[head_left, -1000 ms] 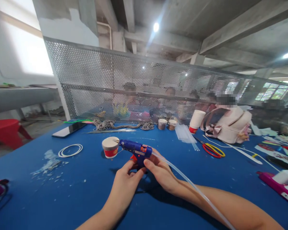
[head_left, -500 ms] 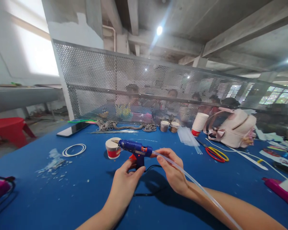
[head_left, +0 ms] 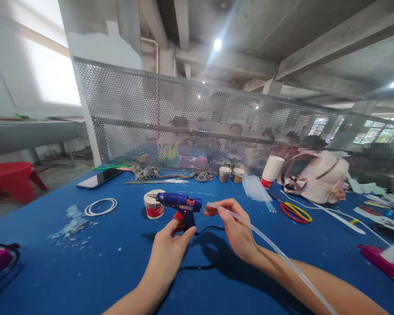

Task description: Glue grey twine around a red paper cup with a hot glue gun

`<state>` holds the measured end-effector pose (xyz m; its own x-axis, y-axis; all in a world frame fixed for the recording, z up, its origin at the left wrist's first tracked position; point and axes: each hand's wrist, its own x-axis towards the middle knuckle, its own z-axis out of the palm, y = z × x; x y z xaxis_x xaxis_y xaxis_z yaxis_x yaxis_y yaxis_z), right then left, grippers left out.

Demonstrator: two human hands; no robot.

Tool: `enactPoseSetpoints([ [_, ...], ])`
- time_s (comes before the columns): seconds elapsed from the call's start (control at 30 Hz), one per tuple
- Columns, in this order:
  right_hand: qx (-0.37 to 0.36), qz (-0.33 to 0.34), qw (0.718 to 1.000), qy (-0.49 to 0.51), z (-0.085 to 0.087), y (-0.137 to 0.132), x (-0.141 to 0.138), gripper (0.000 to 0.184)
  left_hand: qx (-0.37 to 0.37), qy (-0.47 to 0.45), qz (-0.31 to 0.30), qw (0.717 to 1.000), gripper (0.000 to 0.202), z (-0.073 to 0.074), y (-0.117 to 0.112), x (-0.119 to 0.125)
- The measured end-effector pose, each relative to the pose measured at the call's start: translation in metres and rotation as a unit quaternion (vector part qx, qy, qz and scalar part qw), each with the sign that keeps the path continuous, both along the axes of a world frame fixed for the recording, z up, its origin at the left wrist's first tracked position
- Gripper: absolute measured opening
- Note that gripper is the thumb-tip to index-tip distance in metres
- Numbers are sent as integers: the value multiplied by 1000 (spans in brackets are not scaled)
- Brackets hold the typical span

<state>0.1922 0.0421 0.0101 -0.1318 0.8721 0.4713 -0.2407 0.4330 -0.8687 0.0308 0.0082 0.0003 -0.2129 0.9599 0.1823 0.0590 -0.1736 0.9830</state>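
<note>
My left hand (head_left: 172, 243) is closed round the handle of a blue hot glue gun (head_left: 177, 202), held above the blue table with its nozzle pointing left. A small red light glows on the gun's side. Between the thumb and fingers of my right hand (head_left: 234, 225) is a long translucent glue stick (head_left: 276, 245), which bends down to the right. The stick's front end is a short way from the rear of the gun. Behind the nozzle stands a red and white paper cup (head_left: 155, 211), partly covered by it. A black cord (head_left: 200, 267) lies beneath my hands.
A phone (head_left: 100, 178), grey cord bundles (head_left: 147, 173) and a stack of paper cups (head_left: 273, 168) line the back, near a perforated metal screen (head_left: 128, 100). Scissors (head_left: 295, 213) and a pink backpack (head_left: 326, 177) are at right. White rings (head_left: 100, 207) and glue scraps (head_left: 75, 223) lie left.
The glue stick's front end has come away from the rear of the glue gun, leaving a gap. The gun has shifted slightly left in my left hand.
</note>
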Motion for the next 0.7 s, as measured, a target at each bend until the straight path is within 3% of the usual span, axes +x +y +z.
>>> enactPoseSetpoints([
  [0.07, -129, 26, 991, 34, 5, 11, -1, 13, -14, -2, 1, 1000, 31, 1, 0, 0],
  [0.13, -323, 78, 942, 56, 7, 25, -1, 20, -26, 5, 1, 1000, 32, 1, 0, 0],
  [0.2, -426, 108, 897, 49, 4, 39, 0, 27, -33, 13, 2, 999, 32, 0, 0, -1],
  [0.43, -509, 167, 842, 61, -15, 65, 7, 29, -41, 33, -19, 998, 28, -2, 0, 0],
  [0.6, -549, 206, 810, 32, -10, 48, 3, 55, -44, 33, -24, 998, 23, -3, 0, 2],
  [0.7, -557, 223, 800, -17, -7, 31, -4, 61, -38, 48, -19, 998, 21, -3, 0, 1],
])
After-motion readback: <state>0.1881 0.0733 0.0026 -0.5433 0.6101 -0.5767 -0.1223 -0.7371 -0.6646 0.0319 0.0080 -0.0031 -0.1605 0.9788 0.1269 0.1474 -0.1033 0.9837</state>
